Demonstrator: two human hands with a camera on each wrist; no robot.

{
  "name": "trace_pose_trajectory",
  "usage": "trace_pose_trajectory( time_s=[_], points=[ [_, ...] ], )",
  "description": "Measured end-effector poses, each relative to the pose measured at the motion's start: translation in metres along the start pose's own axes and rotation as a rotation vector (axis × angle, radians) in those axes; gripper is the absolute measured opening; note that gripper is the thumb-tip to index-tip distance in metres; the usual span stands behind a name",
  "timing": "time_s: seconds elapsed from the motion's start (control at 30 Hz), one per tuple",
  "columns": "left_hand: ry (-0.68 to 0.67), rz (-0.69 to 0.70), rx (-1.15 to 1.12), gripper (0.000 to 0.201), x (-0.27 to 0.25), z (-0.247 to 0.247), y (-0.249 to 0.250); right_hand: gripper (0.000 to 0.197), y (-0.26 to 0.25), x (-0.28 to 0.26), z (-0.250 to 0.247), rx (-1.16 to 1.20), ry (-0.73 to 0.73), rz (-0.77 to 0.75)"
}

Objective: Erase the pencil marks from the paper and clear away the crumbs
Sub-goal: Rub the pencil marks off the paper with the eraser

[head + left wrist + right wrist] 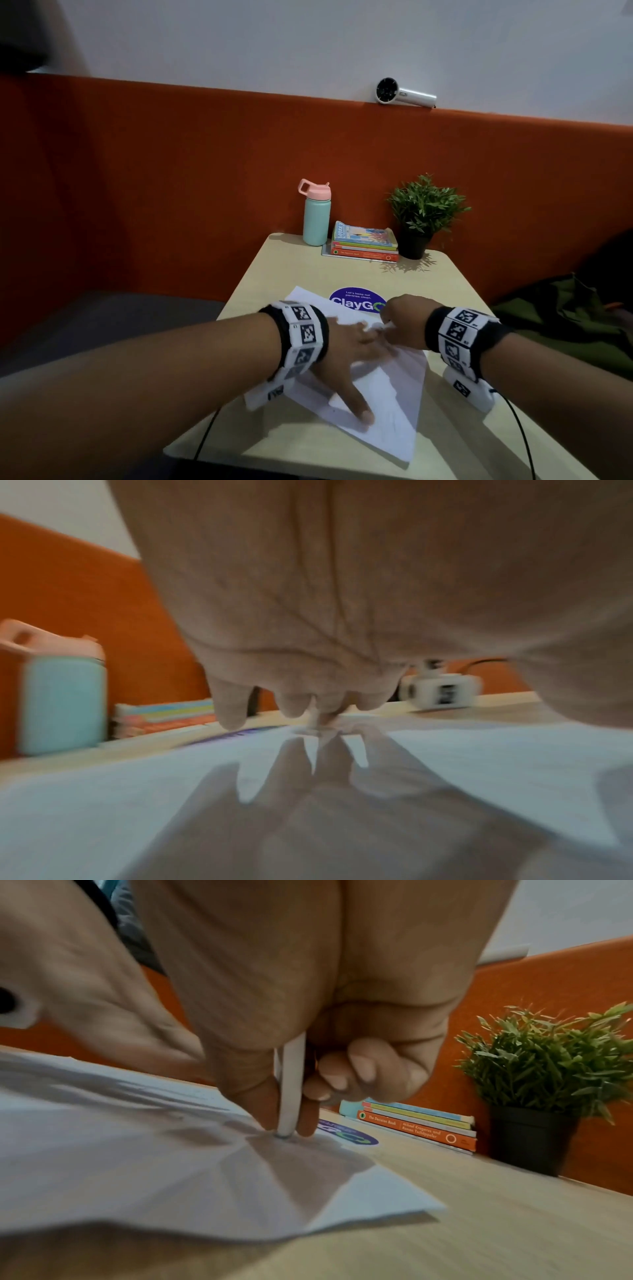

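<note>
- The beige table [274, 274] backs onto an orange partition [171, 171].
- The paper [394, 404] lies at 6 o'clock, under the flat, spread left hand [349, 346].
- The right hand [404, 322] pinches a white eraser stick [291, 1085], its tip touching the paper; short, light strokes should avoid creasing it.

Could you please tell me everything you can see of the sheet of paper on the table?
The paper is a plain white sheet lying skewed on the pale table, partly covering a purple sticker. The left hand rests on it, fingers spread; the right hand holds a white stick eraser tip-down on it. Its near-right corner lifts slightly.
</note>
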State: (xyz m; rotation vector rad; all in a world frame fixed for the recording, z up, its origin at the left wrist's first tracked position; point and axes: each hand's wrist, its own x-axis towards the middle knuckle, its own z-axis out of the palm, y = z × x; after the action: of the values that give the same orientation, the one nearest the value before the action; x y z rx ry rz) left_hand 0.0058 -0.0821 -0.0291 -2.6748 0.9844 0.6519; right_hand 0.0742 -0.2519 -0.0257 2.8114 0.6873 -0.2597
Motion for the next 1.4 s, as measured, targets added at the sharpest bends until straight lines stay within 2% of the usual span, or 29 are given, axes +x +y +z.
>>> trace_pose_trajectory(
  time_s=[0.07, 0.13, 0.23, 0.27, 0.3, 0.4, 0.47, 0.6, 0.67, 0.77, 0.9, 1.07, 1.23, 1.4],
  points=[
    [-0.012, 0.041, 0.0, 0.102, 0.006, 0.008, 0.015, 0.017, 0.001, 0.0, 0.0, 0.013, 0.003, 0.004],
    [-0.006, -0.006, 0.013, 0.101, 0.008, 0.016, 0.009, 0.018, 0.002, -0.001, 0.0, 0.027, 0.005, -0.001],
    [0.06, -0.37, -0.113, 0.107, 0.01, 0.024, -0.036, 0.025, 0.004, -0.003, 0.001, 0.043, -0.007, 0.0],
    [0.061, -0.463, -0.126, 0.11, 0.007, 0.022, -0.051, 0.027, 0.004, -0.003, 0.001, 0.049, -0.011, 0.002],
    [0.037, -0.493, -0.122, 0.113, 0.001, 0.018, -0.062, 0.027, 0.003, -0.003, 0.0, 0.053, -0.012, 0.002],
    [-0.057, -0.369, -0.132, 0.12, -0.016, 0.018, -0.079, 0.026, 0.004, -0.003, -0.001, 0.075, -0.012, -0.003],
    [-0.06, -0.32, -0.14, 0.131, -0.021, 0.029, -0.083, 0.021, 0.004, -0.005, -0.003, 0.108, -0.017, -0.007],
    [-0.029, -0.311, -0.105, 0.13, -0.015, 0.043, -0.076, 0.012, -0.001, -0.012, -0.007, 0.214, 0.031, -0.05],
    [-0.03, -0.286, -0.048, 0.131, -0.01, 0.04, -0.062, 0.014, -0.013, -0.018, -0.011, 0.253, 0.039, -0.123],
    [-0.053, -0.259, -0.005, 0.125, -0.004, 0.034, -0.045, 0.024, -0.034, -0.021, -0.021, 0.188, -0.021, -0.248],
    [-0.05, -0.254, 0.006, 0.124, -0.004, 0.027, -0.042, 0.029, -0.042, -0.012, -0.026, 0.099, -0.038, -0.22],
    [-0.024, -0.253, 0.023, 0.114, -0.005, 0.026, -0.037, 0.019, -0.069, -0.035, -0.013, 0.114, -0.176, -0.394],
    [-0.044, -0.26, 0.019, 0.12, -0.005, 0.025, -0.04, 0.027, -0.047, -0.016, -0.027, 0.03, -0.073, -0.269],
    [-0.037, -0.26, -0.003, 0.113, -0.012, 0.02, -0.031, 0.019, -0.07, -0.044, -0.015, 0.064, -0.179, -0.366]
  ],
)
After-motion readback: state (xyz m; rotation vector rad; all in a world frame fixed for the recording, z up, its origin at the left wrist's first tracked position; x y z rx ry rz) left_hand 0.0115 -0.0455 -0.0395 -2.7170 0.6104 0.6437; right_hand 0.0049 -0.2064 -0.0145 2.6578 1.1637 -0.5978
